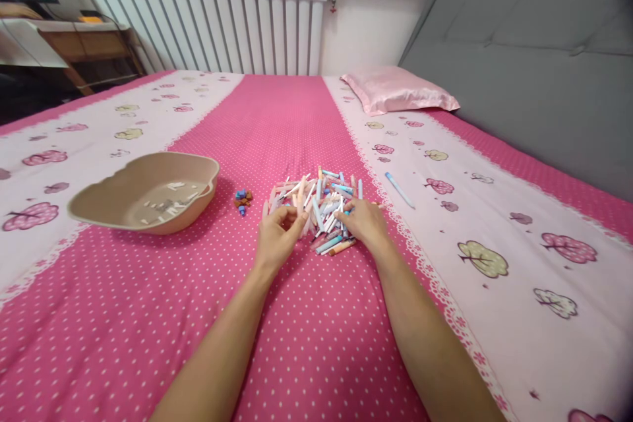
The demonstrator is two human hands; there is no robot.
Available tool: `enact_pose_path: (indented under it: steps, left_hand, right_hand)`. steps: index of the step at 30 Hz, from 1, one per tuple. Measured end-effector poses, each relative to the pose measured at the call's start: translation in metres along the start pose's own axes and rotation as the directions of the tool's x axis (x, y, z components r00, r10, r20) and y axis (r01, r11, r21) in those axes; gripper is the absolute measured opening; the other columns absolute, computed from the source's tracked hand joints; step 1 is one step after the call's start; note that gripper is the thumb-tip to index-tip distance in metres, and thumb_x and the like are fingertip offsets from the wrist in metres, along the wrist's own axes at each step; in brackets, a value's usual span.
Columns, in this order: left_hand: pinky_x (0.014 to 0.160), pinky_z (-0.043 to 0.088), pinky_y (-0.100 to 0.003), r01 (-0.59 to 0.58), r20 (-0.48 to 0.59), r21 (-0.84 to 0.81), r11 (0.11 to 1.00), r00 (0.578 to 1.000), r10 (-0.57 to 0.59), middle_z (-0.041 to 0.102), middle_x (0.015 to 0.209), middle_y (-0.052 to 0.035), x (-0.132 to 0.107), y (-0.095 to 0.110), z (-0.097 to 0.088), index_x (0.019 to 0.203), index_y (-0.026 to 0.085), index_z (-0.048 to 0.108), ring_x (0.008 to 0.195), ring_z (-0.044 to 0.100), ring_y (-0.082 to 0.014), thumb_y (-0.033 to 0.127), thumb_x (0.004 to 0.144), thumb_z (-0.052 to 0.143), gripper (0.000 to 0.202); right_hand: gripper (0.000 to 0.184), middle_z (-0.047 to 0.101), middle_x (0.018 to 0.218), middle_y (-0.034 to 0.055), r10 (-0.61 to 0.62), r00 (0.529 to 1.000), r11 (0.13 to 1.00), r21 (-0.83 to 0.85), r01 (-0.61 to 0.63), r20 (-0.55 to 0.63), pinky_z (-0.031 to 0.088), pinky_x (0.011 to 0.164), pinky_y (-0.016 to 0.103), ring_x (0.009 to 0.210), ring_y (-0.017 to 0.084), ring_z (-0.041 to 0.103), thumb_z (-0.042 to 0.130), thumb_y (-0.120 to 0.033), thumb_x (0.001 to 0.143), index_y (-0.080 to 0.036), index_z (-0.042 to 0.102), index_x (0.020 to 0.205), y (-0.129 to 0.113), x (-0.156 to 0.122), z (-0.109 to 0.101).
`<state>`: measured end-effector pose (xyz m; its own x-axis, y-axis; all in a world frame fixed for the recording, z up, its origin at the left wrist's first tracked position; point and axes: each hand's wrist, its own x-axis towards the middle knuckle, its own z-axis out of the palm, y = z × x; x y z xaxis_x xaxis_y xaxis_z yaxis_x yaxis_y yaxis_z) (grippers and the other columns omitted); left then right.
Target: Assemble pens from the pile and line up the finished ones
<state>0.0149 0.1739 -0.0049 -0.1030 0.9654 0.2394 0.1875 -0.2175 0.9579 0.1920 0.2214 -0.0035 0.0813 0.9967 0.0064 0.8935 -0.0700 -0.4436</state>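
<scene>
A loose pile of slim pens and pen parts (321, 208) in pink, blue, white and orange lies on the bed between my hands. At its left edge is my left hand (277, 236), thumb and forefinger closed around the lower end of a pale pink pen barrel (301, 191). My right hand (366, 221) reaches into the pile from the right, its fingers curled in among white sticks and blue barrels. What it grips, if anything, is hidden. A teal pen (329, 245) and an orange-brown one (342, 247) lie at the near edge.
A beige basin (143, 217) with small white and grey pieces inside stands on the left. Small blue and brown caps (242, 199) sit between it and the pile. One blue-and-white pen (399, 190) lies apart on the right. A pink pillow (398, 89) rests farther back.
</scene>
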Motion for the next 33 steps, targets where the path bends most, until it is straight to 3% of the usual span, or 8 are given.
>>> enact_pose_path:
  steps: [7, 13, 15, 18, 21, 27, 33]
  left_hand:
    - [0.047, 0.034, -0.021, 0.013, 0.034, 0.013, 1.0, 0.999, -0.014, 0.055, 0.052, 0.0027, -0.002, 0.004, 0.0, 0.069, 0.015, 0.061, 0.046, 0.045, -0.0082, 0.044, 0.07, 0.064, 0.029]
    - [0.047, 0.035, -0.022, 0.007, 0.038, 0.026, 1.0, 0.999, -0.008, 0.055, 0.052, 0.0019, -0.002, 0.002, 0.0, 0.071, 0.015, 0.062, 0.047, 0.047, -0.0089, 0.044, 0.072, 0.064, 0.029]
    - [0.047, 0.036, -0.022, 0.01, 0.052, 0.032, 0.999, 0.999, -0.012, 0.055, 0.053, 0.0018, -0.002, 0.001, 0.0, 0.071, 0.015, 0.062, 0.046, 0.047, -0.0091, 0.044, 0.072, 0.064, 0.029]
    - [0.047, 0.036, -0.022, 0.012, 0.089, 0.045, 0.999, 0.996, -0.016, 0.056, 0.054, 0.0016, -0.002, -0.003, 0.0, 0.072, 0.015, 0.062, 0.047, 0.048, -0.0094, 0.043, 0.073, 0.063, 0.028]
    - [0.047, 0.036, -0.022, -0.024, 0.152, 0.106, 0.994, 0.988, 0.008, 0.057, 0.058, 0.0006, -0.003, -0.007, 0.0, 0.075, 0.015, 0.063, 0.048, 0.048, -0.0099, 0.041, 0.075, 0.06, 0.027]
    - [0.051, 0.037, -0.023, -0.155, 0.267, 0.31, 0.938, 0.961, 0.071, 0.063, 0.064, -0.0017, -0.007, -0.007, 0.0, 0.078, 0.015, 0.066, 0.054, 0.05, -0.0111, 0.04, 0.08, 0.054, 0.027]
    - [0.053, 0.038, -0.023, -0.18, 0.274, 0.324, 0.929, 0.958, 0.09, 0.065, 0.066, -0.0024, -0.007, -0.007, 0.0, 0.08, 0.016, 0.066, 0.055, 0.052, -0.012, 0.04, 0.081, 0.053, 0.028]
  right_hand:
    - [0.02, 0.067, 0.065, 0.0045, -0.028, 0.999, 0.989, 0.144, 0.033, -0.035, 0.045, 0.067, 0.03, 0.069, 0.021, 0.063, 0.061, -0.038, 0.071, -0.021, 0.071, 0.071, 0.003, 0.002, 0.005]
    - [0.034, 0.066, 0.066, 0.0008, -0.047, 0.992, 0.911, 0.403, 0.091, -0.118, 0.042, 0.058, 0.024, 0.06, 0.015, 0.059, 0.055, -0.045, 0.076, -0.016, 0.07, 0.083, -0.003, 0.003, 0.002]
    - [0.036, 0.065, 0.068, 0.0006, -0.04, 0.983, 0.777, 0.613, 0.145, -0.182, 0.042, 0.056, 0.022, 0.058, 0.012, 0.056, 0.055, -0.047, 0.076, -0.014, 0.068, 0.083, -0.008, 0.0, -0.001]
    - [0.032, 0.057, 0.059, -0.0029, 0.041, 0.969, 0.447, 0.872, 0.2, -0.243, 0.036, 0.047, 0.02, 0.048, 0.008, 0.046, 0.062, -0.046, 0.072, -0.014, 0.062, 0.075, -0.019, -0.007, -0.008]
    - [0.03, 0.047, 0.051, -0.0068, 0.088, 0.958, 0.296, 0.925, 0.237, -0.273, 0.031, 0.041, 0.019, 0.041, 0.005, 0.039, 0.062, -0.046, 0.074, -0.016, 0.057, 0.072, -0.028, -0.015, -0.016]
    - [0.026, 0.044, 0.049, -0.0071, 0.057, 0.935, 0.309, 0.897, 0.317, -0.35, 0.032, 0.041, 0.019, 0.04, 0.005, 0.04, 0.055, -0.044, 0.081, -0.018, 0.054, 0.077, -0.036, -0.023, -0.02]
    - [0.023, 0.047, 0.054, -0.0061, -0.006, 0.913, 0.364, 0.85, 0.381, -0.407, 0.034, 0.041, 0.018, 0.041, 0.005, 0.042, 0.054, -0.04, 0.083, -0.017, 0.056, 0.079, -0.038, -0.025, -0.017]
